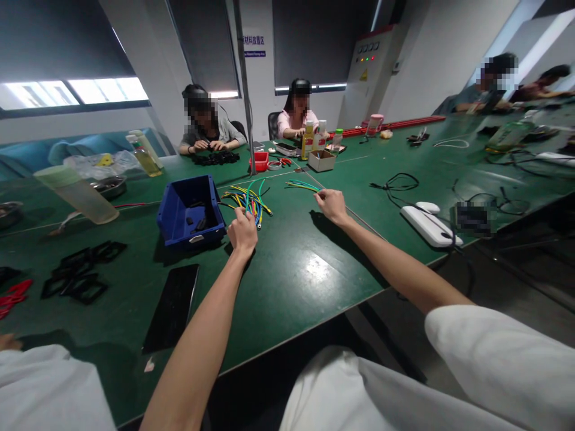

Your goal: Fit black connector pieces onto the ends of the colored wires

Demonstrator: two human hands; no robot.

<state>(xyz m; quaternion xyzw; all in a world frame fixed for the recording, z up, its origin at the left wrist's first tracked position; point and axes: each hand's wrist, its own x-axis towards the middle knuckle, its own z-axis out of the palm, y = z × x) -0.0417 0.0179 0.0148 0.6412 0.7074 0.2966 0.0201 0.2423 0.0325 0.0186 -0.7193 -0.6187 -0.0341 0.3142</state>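
Observation:
My left hand (242, 230) is closed at the near edge of a loose pile of coloured wires (257, 202), and a green wire rises from its fingertips. Yellow, blue, red and black wires lie around it, some with metal ends. To the right, my right hand (331, 206) pinches the near end of a smaller row of green and yellow wires (302, 185) lying on the table. Its fingertips are partly hidden by the hand. A blue plastic bin (168, 222) with a few small black parts inside stands just left of my left hand.
A dark phone (173, 305) and black square frames (85, 269) lie at left, near a tilted bottle (81, 194). At right are a white power strip (429, 226) and black cables (395, 184). A pole (246, 90) and small box (321, 160) stand ahead; other people sit beyond.

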